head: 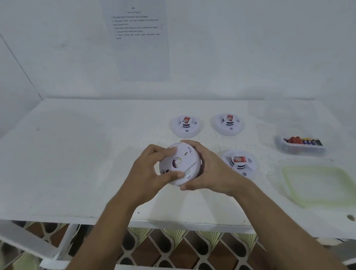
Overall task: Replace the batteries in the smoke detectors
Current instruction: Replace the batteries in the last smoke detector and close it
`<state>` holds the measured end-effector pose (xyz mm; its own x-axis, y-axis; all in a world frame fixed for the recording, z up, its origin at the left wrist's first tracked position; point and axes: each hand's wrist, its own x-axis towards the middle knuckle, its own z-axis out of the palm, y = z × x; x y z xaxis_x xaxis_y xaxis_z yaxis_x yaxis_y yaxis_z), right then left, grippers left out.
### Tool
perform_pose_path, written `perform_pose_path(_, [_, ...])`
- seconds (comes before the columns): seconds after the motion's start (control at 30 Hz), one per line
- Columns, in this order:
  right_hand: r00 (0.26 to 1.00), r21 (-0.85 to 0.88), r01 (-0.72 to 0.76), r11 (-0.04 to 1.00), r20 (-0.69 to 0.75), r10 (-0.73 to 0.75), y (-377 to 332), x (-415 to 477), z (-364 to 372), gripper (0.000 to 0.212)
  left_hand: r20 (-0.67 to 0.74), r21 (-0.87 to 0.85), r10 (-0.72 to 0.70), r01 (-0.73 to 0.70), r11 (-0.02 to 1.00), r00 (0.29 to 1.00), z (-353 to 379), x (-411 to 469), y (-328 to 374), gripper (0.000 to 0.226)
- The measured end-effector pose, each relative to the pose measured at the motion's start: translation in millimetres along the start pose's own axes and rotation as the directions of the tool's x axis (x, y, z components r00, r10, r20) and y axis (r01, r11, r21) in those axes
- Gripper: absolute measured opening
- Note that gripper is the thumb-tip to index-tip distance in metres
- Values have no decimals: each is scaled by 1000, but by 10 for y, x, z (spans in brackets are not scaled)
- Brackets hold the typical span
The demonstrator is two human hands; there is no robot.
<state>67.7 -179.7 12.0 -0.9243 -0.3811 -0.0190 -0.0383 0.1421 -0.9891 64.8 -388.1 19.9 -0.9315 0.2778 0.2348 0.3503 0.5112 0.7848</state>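
Observation:
I hold a round white smoke detector (180, 163) above the table, its back side with a label turned toward me. My left hand (148, 173) grips its left rim, fingers curled over the top and thumb at the bottom. My right hand (209, 169) wraps round its right edge. Three more white smoke detectors lie on the table face up: one at the back (185, 126), one to its right (228, 124), and one close by my right hand (240, 163). A clear tray (300, 148) at the right holds several batteries (303, 140).
The white table (72, 154) stands against a white wall with a printed sheet (137, 33) on it. A clear lid with a yellowish rim (323, 185) lies at the front right. The table's front edge runs just under my forearms, patterned floor below.

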Motion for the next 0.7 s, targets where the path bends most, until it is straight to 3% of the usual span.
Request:
perform_pose_path(0.27, [1000, -30, 4, 1000, 4, -4, 48, -4, 0, 97, 27, 169, 17, -21, 985, 1000, 58, -24, -25, 64])
perform_pose_path(0.7, [1000, -6, 22, 1000, 17, -22, -3, 7, -61, 94, 104, 217, 107, -127, 968, 989, 95, -51, -124, 62])
